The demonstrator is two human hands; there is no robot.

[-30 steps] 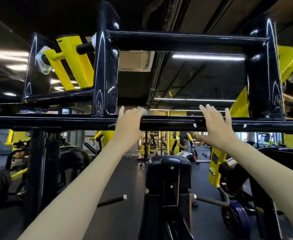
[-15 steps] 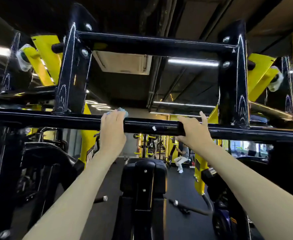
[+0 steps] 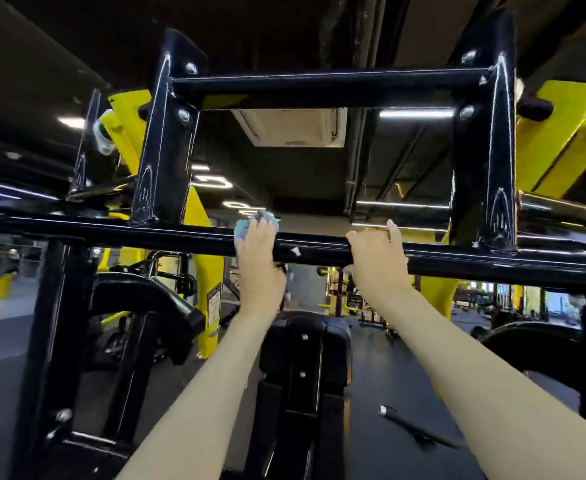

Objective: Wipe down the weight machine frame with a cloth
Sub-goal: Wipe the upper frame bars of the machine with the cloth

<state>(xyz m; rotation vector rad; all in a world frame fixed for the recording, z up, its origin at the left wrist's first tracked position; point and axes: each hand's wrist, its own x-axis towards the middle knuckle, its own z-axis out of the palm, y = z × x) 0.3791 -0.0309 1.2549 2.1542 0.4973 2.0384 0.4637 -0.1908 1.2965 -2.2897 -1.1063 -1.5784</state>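
A glossy black horizontal frame bar (image 3: 180,233) of the weight machine runs across the view at head height. My left hand (image 3: 258,258) reaches up and presses a light blue cloth (image 3: 246,228) against this bar; the cloth bulges out above and left of the fingers. My right hand (image 3: 376,258) is a little to the right, fingers curled over the top of the same bar. Two black uprights (image 3: 161,150) and a higher black crossbar (image 3: 326,84) rise from the bar.
Below my arms stands the machine's black padded seat back (image 3: 305,344). A black post (image 3: 56,327) is at the left and yellow lever arms (image 3: 568,147) at upper right. Other gym machines stand beyond on the grey floor.
The view has shifted, so the frame now sits further right. My right hand went from lying flat on the bar to curling over it. More of the cloth shows above my left hand.
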